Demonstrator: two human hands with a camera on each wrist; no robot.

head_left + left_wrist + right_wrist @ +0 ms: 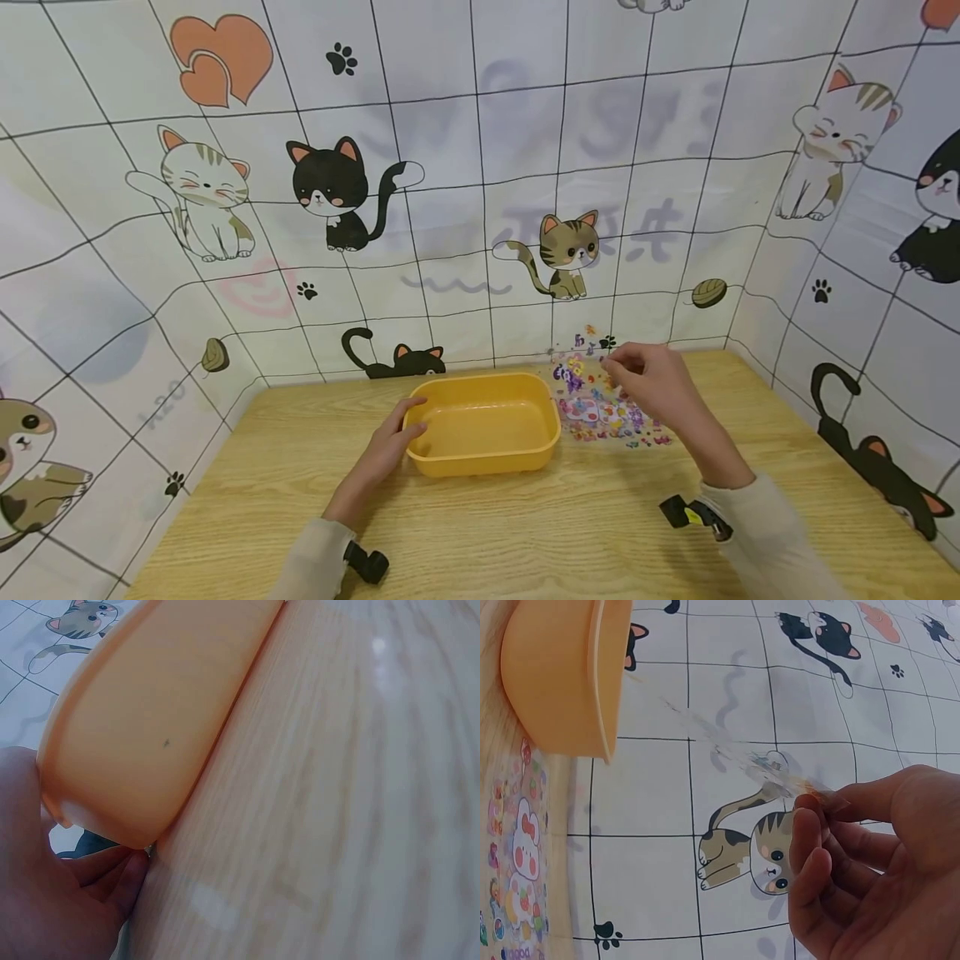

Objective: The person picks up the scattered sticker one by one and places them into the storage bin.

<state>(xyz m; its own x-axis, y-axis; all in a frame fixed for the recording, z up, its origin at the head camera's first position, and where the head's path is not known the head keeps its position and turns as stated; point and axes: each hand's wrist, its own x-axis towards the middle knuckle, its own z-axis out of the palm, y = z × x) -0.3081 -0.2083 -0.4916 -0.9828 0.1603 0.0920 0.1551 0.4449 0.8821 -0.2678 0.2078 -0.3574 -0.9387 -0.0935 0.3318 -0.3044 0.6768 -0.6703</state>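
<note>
A yellow plastic basin (483, 465) stands on the table. My left hand (392, 442) holds its left end, the thumb over the rim and the other fingers against the outside wall. In the left wrist view that hand (67, 892) grips the corner of the basin (161, 720). My right hand (654, 385) is raised right of the basin, pinching a clear sticker sheet (572, 375) by its edge between thumb and forefinger. The right wrist view has this sheet (742, 757) nearly edge-on, in front of the right hand (877, 862).
More colourful stickers (600, 412) lie on the wooden table (480, 533) right of the basin; one shows a white bunny (525, 847). A cat-printed, gridded wall covering (450, 208) rises behind the table and along both sides.
</note>
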